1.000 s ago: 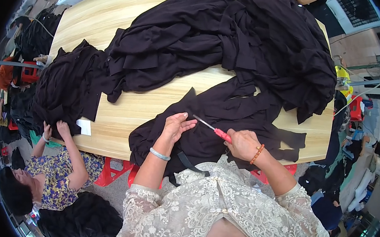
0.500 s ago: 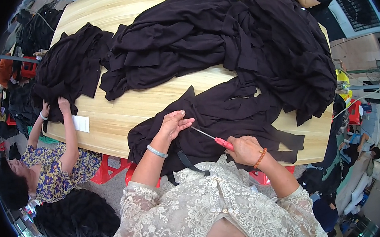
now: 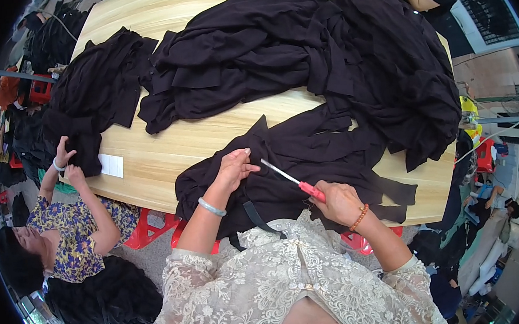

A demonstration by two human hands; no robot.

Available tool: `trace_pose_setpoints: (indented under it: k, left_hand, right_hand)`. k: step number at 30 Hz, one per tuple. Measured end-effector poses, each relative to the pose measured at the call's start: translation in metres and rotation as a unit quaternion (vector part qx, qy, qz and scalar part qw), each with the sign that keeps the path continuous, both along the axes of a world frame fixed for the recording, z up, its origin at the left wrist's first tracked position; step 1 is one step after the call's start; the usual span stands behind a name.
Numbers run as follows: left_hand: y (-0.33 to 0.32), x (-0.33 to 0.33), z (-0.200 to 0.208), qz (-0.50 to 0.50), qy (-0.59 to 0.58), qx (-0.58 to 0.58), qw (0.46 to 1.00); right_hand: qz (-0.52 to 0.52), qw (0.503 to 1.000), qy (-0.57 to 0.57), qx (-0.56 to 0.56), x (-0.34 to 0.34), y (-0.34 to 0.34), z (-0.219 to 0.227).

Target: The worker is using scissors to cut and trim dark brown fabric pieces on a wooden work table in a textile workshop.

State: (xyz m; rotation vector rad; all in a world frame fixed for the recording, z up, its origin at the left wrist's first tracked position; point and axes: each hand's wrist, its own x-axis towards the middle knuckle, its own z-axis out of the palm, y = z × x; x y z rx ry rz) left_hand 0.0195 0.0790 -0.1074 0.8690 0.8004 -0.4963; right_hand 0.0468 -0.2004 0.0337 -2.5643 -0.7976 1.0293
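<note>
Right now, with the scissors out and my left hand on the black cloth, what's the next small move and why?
Probably bring the scissors down to the fold of black cloth pinched by your left hand. The blade tips point at that hand, close to its fingers, and your right hand holds the red handles, so keep the tips just clear of the fingers.

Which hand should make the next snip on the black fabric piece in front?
Right. The right hand already grips the red-handled scissors, blades pointing at the black fabric. The left hand is pinching that fabric at the blade tips, probably steadying it.
</note>
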Motion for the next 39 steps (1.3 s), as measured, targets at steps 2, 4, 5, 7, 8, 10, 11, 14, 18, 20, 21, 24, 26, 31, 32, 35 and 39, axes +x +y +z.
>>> trace_pose_setpoints:
  k: [2, 4, 5, 7, 8, 10, 11, 14, 18, 20, 21, 24, 26, 31, 32, 35, 39]
  left_hand:
    - [0.002, -0.006, 0.021, -0.062, -0.045, 0.166, 0.983]
    - [0.019, -0.031, 0.018, -0.138, -0.145, 0.338, 0.919]
    - [0.021, -0.037, 0.03, -0.183, -0.157, 0.407, 0.881]
    - [0.026, -0.051, 0.048, -0.254, -0.176, 0.487, 0.817]
    - [0.027, -0.057, 0.052, -0.273, -0.178, 0.507, 0.798]
    - [0.028, -0.065, 0.058, -0.291, -0.171, 0.535, 0.775]
    - [0.026, -0.067, 0.056, -0.29, -0.169, 0.535, 0.775]
    - [0.019, -0.066, 0.055, -0.311, -0.21, 0.63, 0.68]
    - [0.007, -0.063, 0.07, -0.358, -0.193, 0.616, 0.675]
    - [0.008, -0.068, 0.069, -0.4, -0.205, 0.64, 0.623]
    - [0.009, -0.072, 0.062, -0.392, -0.226, 0.657, 0.603]
    - [0.009, -0.078, 0.049, -0.31, -0.288, 0.583, 0.694]
    - [0.009, -0.073, 0.053, -0.297, -0.295, 0.478, 0.772]
    - [0.034, -0.072, 0.069, -0.198, -0.12, -0.02, 0.973]
    - [0.037, -0.071, 0.07, -0.199, -0.12, -0.02, 0.972]
    - [0.039, -0.07, 0.065, -0.27, -0.071, 0.047, 0.959]
    - [0.013, -0.051, 0.071, -0.268, -0.1, 0.059, 0.956]
  right_hand:
    - [-0.094, 0.985, -0.114, 0.092, -0.005, -0.004, -0.018]
    - [-0.133, 0.98, -0.135, 0.058, -0.009, -0.002, -0.021]
    - [-0.153, 0.98, -0.123, 0.03, -0.009, -0.005, -0.026]
    - [-0.203, 0.975, -0.086, 0.001, -0.009, 0.001, -0.022]
    - [-0.208, 0.972, -0.095, 0.047, -0.012, 0.006, -0.023]
    - [-0.206, 0.961, -0.12, 0.136, -0.018, 0.017, -0.027]
    - [-0.194, 0.957, -0.133, 0.169, -0.021, 0.023, -0.035]
    - [-0.165, 0.969, -0.086, 0.163, -0.024, 0.039, -0.051]
    - [-0.154, 0.973, -0.077, 0.152, -0.02, 0.029, -0.064]
    - [-0.197, 0.957, -0.127, 0.17, -0.005, 0.014, -0.051]
    - [-0.224, 0.945, -0.144, 0.191, 0.004, 0.005, -0.043]
    - [-0.251, 0.93, -0.16, 0.217, 0.026, -0.024, -0.022]
    - [-0.249, 0.934, -0.148, 0.211, 0.027, -0.038, -0.017]
    - [-0.25, 0.948, -0.146, 0.133, 0.012, -0.072, -0.036]
    - [-0.249, 0.951, -0.15, 0.106, 0.005, -0.078, -0.047]
    - [-0.241, 0.958, -0.151, 0.027, -0.01, -0.077, -0.054]
    - [-0.238, 0.955, -0.149, -0.101, -0.019, -0.074, -0.034]
